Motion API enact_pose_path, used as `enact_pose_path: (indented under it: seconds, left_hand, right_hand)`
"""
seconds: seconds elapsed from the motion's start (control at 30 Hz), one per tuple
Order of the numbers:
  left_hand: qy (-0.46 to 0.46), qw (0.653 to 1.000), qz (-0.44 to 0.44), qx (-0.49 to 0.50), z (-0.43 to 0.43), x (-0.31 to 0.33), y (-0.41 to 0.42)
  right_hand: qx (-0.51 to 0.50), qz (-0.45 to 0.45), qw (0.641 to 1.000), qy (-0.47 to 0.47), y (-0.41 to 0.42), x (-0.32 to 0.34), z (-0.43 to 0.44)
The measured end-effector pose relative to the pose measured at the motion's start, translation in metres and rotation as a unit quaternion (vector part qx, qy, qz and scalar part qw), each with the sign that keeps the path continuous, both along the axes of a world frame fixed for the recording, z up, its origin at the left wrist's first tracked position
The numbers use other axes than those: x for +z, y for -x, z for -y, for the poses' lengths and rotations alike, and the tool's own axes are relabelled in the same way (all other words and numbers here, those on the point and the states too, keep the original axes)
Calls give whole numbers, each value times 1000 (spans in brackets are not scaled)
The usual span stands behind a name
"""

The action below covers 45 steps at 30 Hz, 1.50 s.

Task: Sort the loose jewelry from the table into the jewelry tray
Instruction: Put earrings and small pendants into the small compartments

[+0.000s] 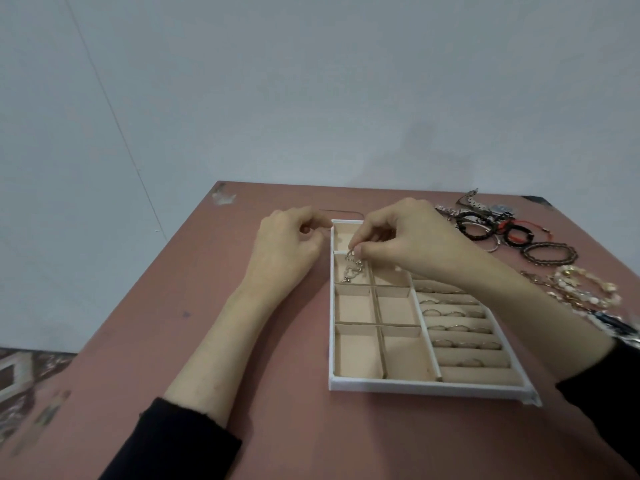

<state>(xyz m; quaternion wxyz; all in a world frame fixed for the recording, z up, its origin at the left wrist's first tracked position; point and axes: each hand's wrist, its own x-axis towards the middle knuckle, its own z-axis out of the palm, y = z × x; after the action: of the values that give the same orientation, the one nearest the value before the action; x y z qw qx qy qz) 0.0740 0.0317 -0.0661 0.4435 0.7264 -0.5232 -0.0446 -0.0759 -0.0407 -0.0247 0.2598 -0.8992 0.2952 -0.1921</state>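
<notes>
A white jewelry tray with beige compartments lies on the pink table. My right hand reaches over its far end and pinches a thin silver chain, which dangles into a far-left compartment. My left hand rests loosely curled on the table just left of the tray's far corner; nothing shows in it. Several rings sit in the padded rolls on the tray's right side. Loose bracelets lie right of the tray: dark beaded ones and a pearl and gold pile.
The near and middle compartments of the tray hold nothing. More dark and red cord bracelets crowd the table's far right corner. A grey wall stands behind the table; patterned floor shows at the lower left.
</notes>
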Motion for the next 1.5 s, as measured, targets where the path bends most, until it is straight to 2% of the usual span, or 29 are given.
enact_pose_path:
  seconds: [0.23,0.4,0.6,0.77,0.93,1.1,1.23,1.43,1.5]
  left_hand:
    - [-1,1000,2,-5,1,0,-1]
    - [5,1000,-2,-4,0,0,-2]
    - [7,1000,-1,9,-4,3,1]
    - [32,999,-11,17,-6,3,12]
    - [-3,994,80,-79,-1,24,51]
    - [-74,962,134,-226,24,32,111]
    - [-133,910,200,-338,45,27,145]
    - [-179,851,290,-400,61,23,164]
    - [-194,841,309,-400,63,24,168]
  right_hand:
    - [-12,-122,990,73,-18,-5,0]
    - [1,-152,983,105,-21,-3,2]
    - [-11,-94,992,86,1,11,4]
    - [-63,-18,996,54,62,22,16]
    - [-132,36,990,17,133,8,26]
    - [-198,102,975,9,165,-19,34]
    - [-216,138,967,-6,171,-29,39]
    - [-210,128,969,5,173,-32,41]
    - [-207,127,970,7,173,-32,41]
